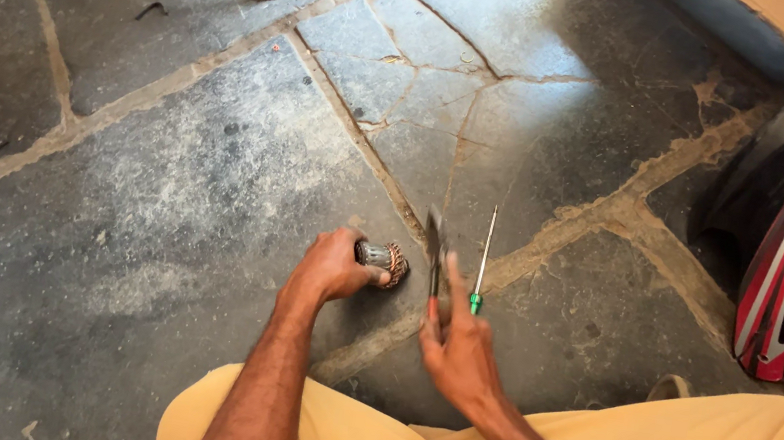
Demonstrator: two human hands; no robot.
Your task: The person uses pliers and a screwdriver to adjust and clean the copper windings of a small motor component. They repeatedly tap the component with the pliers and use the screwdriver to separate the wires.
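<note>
Floor: grey stone slabs, sandy joints | my left hand clamps wound motor rotor | my right hand pinches pliers | screwdriver lies beside.

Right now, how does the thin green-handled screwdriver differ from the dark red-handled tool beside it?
The green-handled screwdriver lies untouched on the stone floor; the red-handled tool is held in the right hand. The screwdriver's shaft is thin and bright; the tool's head is broader and dark. Both point away from the person.

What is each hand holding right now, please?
Left hand: closed on a motor armature with copper windings.
Right hand: holding pliers, fingers partly open.
</note>
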